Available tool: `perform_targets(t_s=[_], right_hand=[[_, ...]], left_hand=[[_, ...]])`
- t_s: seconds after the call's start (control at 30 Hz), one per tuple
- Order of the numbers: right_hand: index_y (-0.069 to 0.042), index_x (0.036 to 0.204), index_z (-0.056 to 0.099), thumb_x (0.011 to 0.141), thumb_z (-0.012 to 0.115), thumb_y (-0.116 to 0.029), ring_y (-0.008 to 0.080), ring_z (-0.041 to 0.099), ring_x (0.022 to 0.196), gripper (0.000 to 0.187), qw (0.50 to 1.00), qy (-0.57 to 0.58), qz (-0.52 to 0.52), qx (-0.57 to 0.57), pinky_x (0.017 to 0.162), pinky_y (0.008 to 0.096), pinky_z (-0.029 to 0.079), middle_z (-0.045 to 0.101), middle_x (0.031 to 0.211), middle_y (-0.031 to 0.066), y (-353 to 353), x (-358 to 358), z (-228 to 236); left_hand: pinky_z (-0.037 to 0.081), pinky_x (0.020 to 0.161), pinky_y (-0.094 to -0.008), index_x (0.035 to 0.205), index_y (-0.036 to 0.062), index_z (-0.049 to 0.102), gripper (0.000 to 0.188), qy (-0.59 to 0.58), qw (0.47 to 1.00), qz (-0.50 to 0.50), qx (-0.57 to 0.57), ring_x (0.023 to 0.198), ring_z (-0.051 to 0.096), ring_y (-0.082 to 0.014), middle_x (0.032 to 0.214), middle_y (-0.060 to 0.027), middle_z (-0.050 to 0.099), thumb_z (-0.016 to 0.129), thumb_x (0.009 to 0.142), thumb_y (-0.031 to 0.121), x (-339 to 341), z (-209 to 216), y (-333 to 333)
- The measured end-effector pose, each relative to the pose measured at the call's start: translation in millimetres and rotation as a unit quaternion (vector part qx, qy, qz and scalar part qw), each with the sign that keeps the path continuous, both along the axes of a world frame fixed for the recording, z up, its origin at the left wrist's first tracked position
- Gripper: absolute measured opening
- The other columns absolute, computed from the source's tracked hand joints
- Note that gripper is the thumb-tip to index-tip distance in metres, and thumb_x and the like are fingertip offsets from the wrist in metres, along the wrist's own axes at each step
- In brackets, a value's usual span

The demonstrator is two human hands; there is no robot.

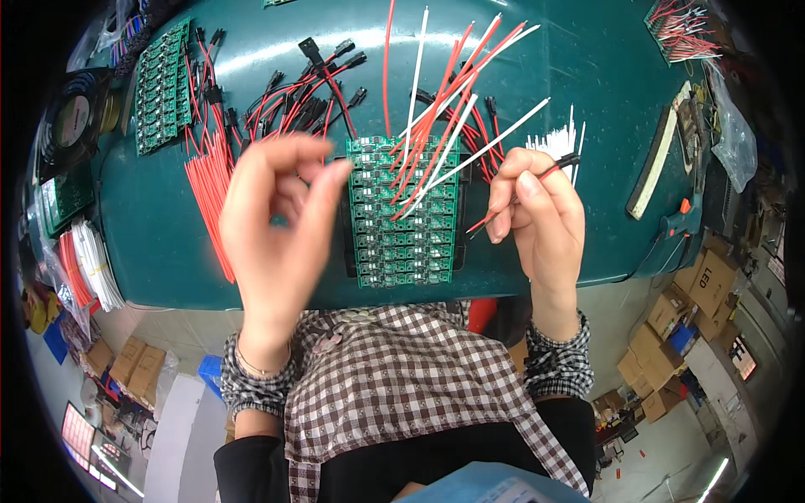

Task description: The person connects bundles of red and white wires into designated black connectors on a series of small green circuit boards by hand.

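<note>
A green circuit board panel (406, 243) lies in front of me on a dark holder, with rows of small parts on it. Loose red wires (453, 92) and white wires (503, 138) lie over its upper half. My right hand (541, 205), right of the panel, pinches a red-and-black connector lead (549, 173); its bare ends point down-left and its dark connector sticks out beyond my fingers. To the panel's left hovers my left hand (281, 218), slightly blurred, thumb and index finger curved but apart, with nothing visible between them. Beneath it is a bundle of red wires (205, 189).
Black-plug leads (310, 109) are heaped behind the panel. Another board panel (163, 88) stands at the far left near a round fan (80, 113). White wires (558, 138) lie behind my right hand. A hot glue gun (677, 222) rests at the table's right edge.
</note>
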State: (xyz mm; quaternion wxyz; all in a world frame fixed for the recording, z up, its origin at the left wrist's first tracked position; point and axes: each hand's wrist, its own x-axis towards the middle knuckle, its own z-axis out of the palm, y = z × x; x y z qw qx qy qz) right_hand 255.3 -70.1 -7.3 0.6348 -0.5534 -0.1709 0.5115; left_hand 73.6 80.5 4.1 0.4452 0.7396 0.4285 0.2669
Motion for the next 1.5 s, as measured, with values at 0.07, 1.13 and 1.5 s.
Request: perform_targets(t_s=[0.07, 1.13, 1.5], right_hand=[[0.003, 0.113, 0.055, 0.102, 0.043, -0.014, 0.0099, 0.056, 0.067, 0.024, 0.998, -0.042, 0.012, 0.039, 0.061, 0.0218, 0.047, 0.06, 0.086, 0.0084, 3, -5, 4], [0.007, 0.104, 0.063, 0.099, 0.055, -0.011, 0.0187, 0.069, 0.075, 0.02, 0.997, -0.074, -0.019, -0.013, 0.065, 0.0271, 0.056, 0.068, 0.093, 0.0134, 0, 16, 9], [0.006, 0.101, 0.066, 0.096, 0.058, -0.008, 0.0124, 0.069, 0.075, 0.017, 0.99, -0.137, -0.011, 0.034, 0.063, 0.0223, 0.055, 0.07, 0.095, 0.0095, 35, -1, -11]], left_hand=[[0.045, 0.062, -0.0188, 0.097, 0.0001, 0.064, 0.015, -0.04, 0.991, -0.126, 0.026, 0.07, 0.058, -0.0065, 0.086, -0.0037, 0.064, 0.07, 0.083, -0.003, -4, 15, -14], [0.04, 0.047, -0.0239, 0.116, 0.0054, 0.053, 0.063, 0.042, 0.989, -0.059, 0.129, 0.053, 0.047, -0.0099, 0.07, 0.0003, 0.047, 0.089, 0.065, 0.014, 28, -4, -38], [0.036, 0.043, -0.0214, 0.145, -0.003, 0.027, 0.081, 0.03, 0.991, -0.039, 0.125, 0.047, 0.042, -0.0067, 0.06, 0.0033, 0.041, 0.071, 0.077, -0.004, 42, -24, -37]])
